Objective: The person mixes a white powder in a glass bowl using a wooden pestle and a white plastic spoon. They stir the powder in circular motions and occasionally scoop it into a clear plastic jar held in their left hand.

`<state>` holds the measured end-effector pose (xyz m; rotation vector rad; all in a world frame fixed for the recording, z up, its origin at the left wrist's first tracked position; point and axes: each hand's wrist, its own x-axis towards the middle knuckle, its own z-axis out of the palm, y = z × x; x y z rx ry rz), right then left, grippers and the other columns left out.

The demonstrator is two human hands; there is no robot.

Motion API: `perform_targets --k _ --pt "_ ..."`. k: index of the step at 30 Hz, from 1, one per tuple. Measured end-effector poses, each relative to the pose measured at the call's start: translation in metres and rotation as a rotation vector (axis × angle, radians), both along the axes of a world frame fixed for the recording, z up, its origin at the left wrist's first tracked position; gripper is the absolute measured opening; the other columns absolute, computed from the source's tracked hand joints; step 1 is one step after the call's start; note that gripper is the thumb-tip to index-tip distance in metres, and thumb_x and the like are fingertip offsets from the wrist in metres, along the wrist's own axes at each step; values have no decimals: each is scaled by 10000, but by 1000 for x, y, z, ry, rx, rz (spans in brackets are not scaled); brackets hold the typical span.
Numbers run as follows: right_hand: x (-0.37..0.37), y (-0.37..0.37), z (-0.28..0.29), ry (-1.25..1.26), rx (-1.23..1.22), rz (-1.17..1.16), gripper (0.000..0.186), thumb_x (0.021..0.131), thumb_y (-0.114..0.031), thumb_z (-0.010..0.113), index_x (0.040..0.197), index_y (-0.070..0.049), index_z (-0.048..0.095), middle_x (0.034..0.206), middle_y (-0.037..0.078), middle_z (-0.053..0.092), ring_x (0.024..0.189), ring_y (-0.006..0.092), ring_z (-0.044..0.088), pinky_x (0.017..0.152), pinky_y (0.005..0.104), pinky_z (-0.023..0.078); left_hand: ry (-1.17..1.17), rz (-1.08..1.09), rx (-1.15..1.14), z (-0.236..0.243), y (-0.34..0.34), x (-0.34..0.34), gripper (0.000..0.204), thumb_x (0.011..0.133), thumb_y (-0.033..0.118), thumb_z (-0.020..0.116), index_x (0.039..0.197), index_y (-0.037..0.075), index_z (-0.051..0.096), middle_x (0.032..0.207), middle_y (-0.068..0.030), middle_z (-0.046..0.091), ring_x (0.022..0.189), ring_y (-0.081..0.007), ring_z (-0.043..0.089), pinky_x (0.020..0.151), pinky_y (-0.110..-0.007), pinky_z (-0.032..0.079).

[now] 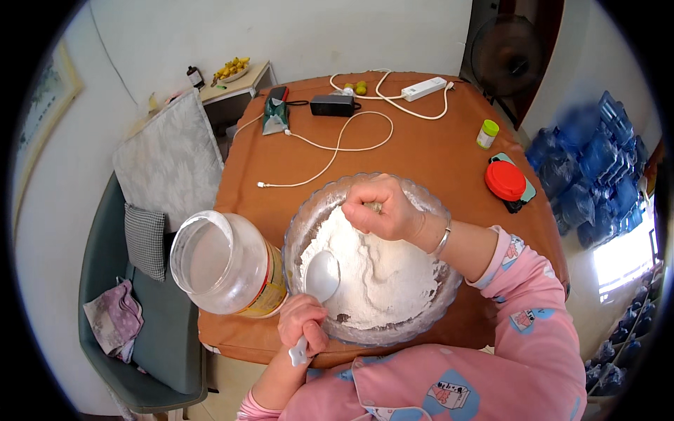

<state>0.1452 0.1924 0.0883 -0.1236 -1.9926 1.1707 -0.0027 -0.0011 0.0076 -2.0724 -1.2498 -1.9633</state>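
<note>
A big clear bowl (452, 284) with a wavy rim stands before me, and a heap of white powder like flour (393, 281) fills much of it. My left hand (303, 324) is closed around the handle of a pale spoon (322, 275). The spoon's round head lies over the bowl's left side, against the powder. Over the far part of the bowl, my right hand (382, 209) is curled closed. Something brownish shows within its curl, too small to name. Left of the bowl is a large clear jar (235, 263), its wide mouth uncovered.
A red lid (505, 180) rests on a phone at the right, near a small green-capped jar (487, 134). White cables (340, 144), a black box (331, 106) and a power strip (423, 88) lie toward the back. A green sofa (165, 337) stands at the left.
</note>
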Motion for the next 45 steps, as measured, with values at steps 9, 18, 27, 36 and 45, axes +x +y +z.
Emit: perform_targets --k 9,18,27,36,45 --pt "7 -18 1 -30 38 -181 195 868 -93 615 710 16 581 626 99 582 578 156 542 543 299 409 20 -13 3 0 0 -2 241 1000 183 404 860 22 516 590 -67 483 471 -160 431 458 -290 340" --pt "18 -9 12 -95 -153 -194 234 895 -120 599 702 13 595 583 30 564 555 80 519 514 254 404 28 11 16 -1 0 -3 237 999 187 414 872 22 529 650 -82 531 488 -153 445 470 -285 358" --pt "-9 -11 5 -59 -77 -41 234 881 -104 613 684 18 582 584 57 562 528 105 494 509 278 400 33 -20 1 1 -1 -2 221 997 179 411 881 29 525 648 -79 525 489 -165 449 471 -295 362" --pt "6 -18 1 -102 -153 -77 296 903 -129 593 649 10 537 556 43 523 529 92 472 504 281 390 32 -9 1 0 -2 -3 247 1001 192 413 863 22 527 653 -80 533 500 -164 454 480 -294 362" --pt "-2 1 5 207 -382 -86 299 948 -129 563 669 -24 550 583 0 540 486 46 471 441 212 360 33 4 -2 -1 0 -2 226 989 167 414 868 22 537 661 -78 536 497 -159 451 484 -292 370"
